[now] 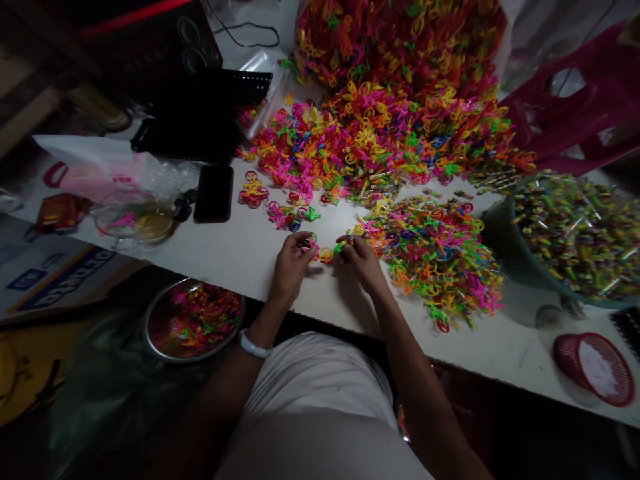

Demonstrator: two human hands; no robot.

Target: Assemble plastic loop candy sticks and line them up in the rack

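Note:
My left hand point(291, 265) rests on the white table point(240, 250), fingers pinched on a small pink plastic piece point(313, 245). My right hand point(364, 261) is beside it, fingers closed on a small green plastic piece point(339, 247). An orange-yellow ring piece point(325, 255) lies between the two hands. A heap of small coloured plastic pieces point(435, 257) spreads just right of my right hand. A far bigger heap point(380, 133) lies behind it, spilling from a clear bag point(400, 33) at the back.
A metal bowl point(193, 320) with coloured pieces sits below the table edge on the left. A black phone point(214, 193), a glass bowl point(133, 220) and a black keyboard point(200, 110) stand left. A tub of wrapped items point(575, 233) and a red basket point(595, 367) are on the right.

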